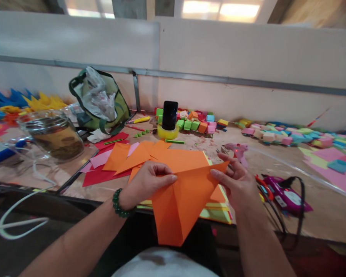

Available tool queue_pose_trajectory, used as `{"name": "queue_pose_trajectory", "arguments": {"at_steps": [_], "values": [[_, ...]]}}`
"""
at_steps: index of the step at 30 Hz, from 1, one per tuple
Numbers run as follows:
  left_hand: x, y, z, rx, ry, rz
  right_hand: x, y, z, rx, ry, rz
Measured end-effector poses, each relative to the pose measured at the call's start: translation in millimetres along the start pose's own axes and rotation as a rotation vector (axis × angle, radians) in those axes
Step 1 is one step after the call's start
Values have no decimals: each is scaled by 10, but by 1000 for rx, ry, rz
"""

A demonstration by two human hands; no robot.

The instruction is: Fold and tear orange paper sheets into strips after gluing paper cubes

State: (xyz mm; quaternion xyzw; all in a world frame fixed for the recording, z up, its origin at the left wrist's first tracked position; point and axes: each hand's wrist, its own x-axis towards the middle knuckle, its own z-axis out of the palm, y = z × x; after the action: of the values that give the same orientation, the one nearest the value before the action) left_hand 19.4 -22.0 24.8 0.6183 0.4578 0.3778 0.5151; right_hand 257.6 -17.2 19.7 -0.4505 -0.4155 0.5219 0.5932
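Note:
A folded sheet of orange paper [180, 204] hangs between my hands over the table's front edge, with creases running down it. My left hand [152, 179], below a green bead bracelet [119, 204], pinches its top edge between thumb and forefinger. At the paper's pointed right corner, my right hand [235, 179] grips it with the thumb in front and the fingers behind. Beneath and behind it lies a stack of paper with an orange sheet [187, 157] on top. Loose orange, pink and red sheets [99, 177] spread out to the left.
A phone [170, 115] stands in a yellow tape roll [167, 132], before colourful paper cubes [192, 125]. To the right are a pink glue gun [237, 151] and a purple device [286, 196] with a black cable. A glass jar [53, 134] and green bag [115, 96] stand left.

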Motion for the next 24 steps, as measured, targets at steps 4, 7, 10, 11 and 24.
{"name": "queue_pose_trajectory", "arguments": {"at_steps": [4,7,10,11,24], "values": [[176,110,-204,63,-45,-17,249,-149,-84,-94,-60,15],[331,194,-307,51,-66,-12,414,-250,-74,-129,-100,117],[417,229,-336,11,-58,-28,491,-301,-40,-104,-116,150],[423,230,-334,6,-58,-29,494,-312,-34,-91,-113,128],[270,237,-178,-20,-38,63,297,-153,87,10,-95,35]]}}
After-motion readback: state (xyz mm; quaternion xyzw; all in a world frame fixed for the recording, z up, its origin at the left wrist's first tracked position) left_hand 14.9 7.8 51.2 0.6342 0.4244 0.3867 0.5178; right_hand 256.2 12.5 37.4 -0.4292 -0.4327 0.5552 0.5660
